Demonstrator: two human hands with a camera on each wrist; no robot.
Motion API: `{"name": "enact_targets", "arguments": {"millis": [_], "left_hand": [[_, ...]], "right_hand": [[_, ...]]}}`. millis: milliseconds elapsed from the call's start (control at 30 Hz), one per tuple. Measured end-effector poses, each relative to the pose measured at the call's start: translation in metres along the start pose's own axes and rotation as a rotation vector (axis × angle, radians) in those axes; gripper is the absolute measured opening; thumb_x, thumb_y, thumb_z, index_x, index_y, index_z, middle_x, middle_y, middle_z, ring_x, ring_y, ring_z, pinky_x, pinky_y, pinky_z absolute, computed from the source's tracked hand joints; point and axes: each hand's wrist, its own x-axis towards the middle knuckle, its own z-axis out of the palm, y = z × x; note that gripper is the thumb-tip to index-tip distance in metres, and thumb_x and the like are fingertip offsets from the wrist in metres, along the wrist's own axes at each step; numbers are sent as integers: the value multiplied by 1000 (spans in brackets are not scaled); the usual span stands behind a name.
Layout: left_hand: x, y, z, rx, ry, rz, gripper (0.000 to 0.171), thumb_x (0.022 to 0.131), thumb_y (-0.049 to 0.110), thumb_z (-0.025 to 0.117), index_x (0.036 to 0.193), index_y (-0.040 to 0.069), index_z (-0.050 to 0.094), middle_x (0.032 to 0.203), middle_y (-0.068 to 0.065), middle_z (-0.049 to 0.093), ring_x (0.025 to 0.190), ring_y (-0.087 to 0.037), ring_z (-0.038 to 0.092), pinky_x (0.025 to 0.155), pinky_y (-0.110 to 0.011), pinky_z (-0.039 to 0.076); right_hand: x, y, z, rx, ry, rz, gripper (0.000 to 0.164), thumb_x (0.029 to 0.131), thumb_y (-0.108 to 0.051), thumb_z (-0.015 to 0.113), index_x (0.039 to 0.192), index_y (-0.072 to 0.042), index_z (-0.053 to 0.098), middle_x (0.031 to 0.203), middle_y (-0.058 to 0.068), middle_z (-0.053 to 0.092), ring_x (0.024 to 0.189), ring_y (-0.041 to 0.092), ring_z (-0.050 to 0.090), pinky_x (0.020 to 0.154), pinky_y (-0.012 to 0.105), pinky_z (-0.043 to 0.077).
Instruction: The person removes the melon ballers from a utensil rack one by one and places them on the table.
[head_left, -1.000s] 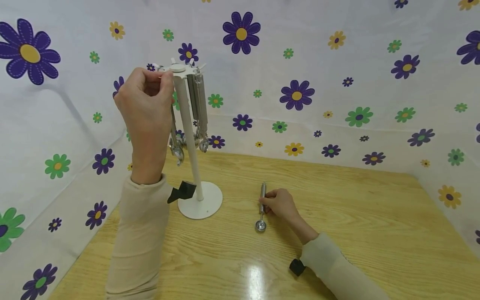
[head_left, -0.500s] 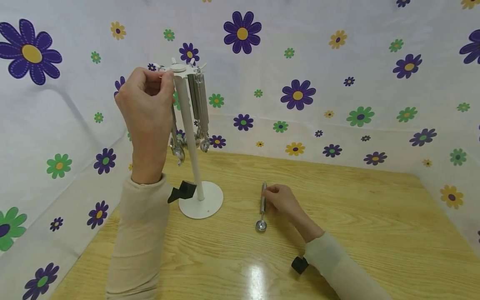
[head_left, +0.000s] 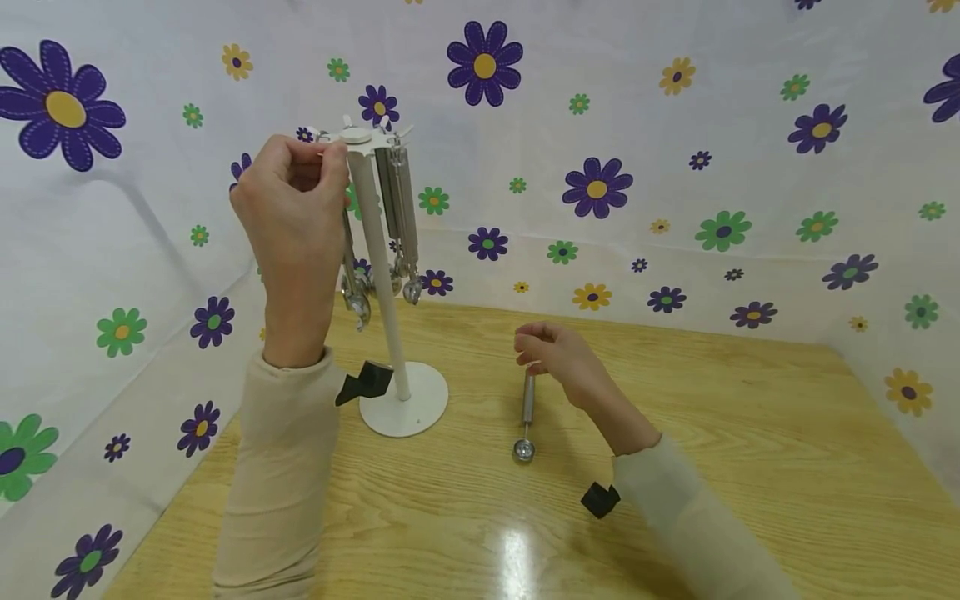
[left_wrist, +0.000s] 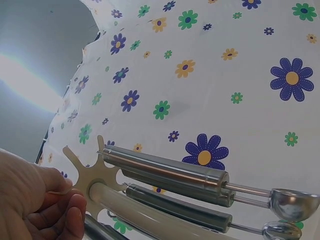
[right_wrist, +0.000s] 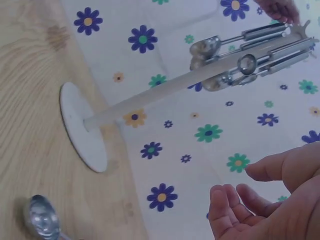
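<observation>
My left hand [head_left: 292, 217] pinches the star-shaped top of a white utensil stand [head_left: 375, 225] between thumb and fingers, at one of its arms. Several small metal scoops [left_wrist: 165, 172] with tubular handles and round bowls hang from that top. Lower on the right, my right hand [head_left: 562, 362] is raised over the table with nothing in it, its fingers loosely bent. Just below its fingertips a single metal scoop [head_left: 528, 404] lies on the wood, bowl toward me, the handle's far end overlapped by the fingers. The right wrist view shows the scoop's bowl [right_wrist: 42, 217] at the lower left.
The stand's round white base [head_left: 423, 400] rests on the wooden table [head_left: 750, 450], left of the lying scoop. A white cloth [head_left: 675, 158] printed with flowers closes off the back and sides. A black wrist mount [head_left: 600, 500] juts from the right sleeve.
My right hand has let go of the scoop's handle and risen up and away from it. The scoop stays on the table. My left hand keeps its hold on the stand's top.
</observation>
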Motion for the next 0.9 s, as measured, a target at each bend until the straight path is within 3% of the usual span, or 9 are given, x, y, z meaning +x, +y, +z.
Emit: {"name": "enact_targets", "arguments": {"millis": [333,667,900], "left_hand": [[1,-1,0,11,-7,-9,30,103,28,64,111,0,73,97,-8,72,78,-8,62,76,-20,52],[0,-1,2,-10,-2,1,29,103,27,64,109,0,73,96,-8,72,77,-9,62,74,-20,52],[0,-1,1,-15,-2,-10,28,103,28,64,109,1,73,95,-5,71,77,-9,62,75,-20,52]], "right_hand": [[-4,-63,-18,7,83,-108,41,107,-20,59,140,2,54,131,18,61,109,27,65,99,42,54],[-18,-131,-43,5,204,-250,40,106,-25,61,138,-4,56,128,10,61,111,23,65,100,35,53],[-26,-148,-48,10,240,-290,37,104,-26,63,134,-4,59,123,8,62,112,22,64,101,34,52]]}}
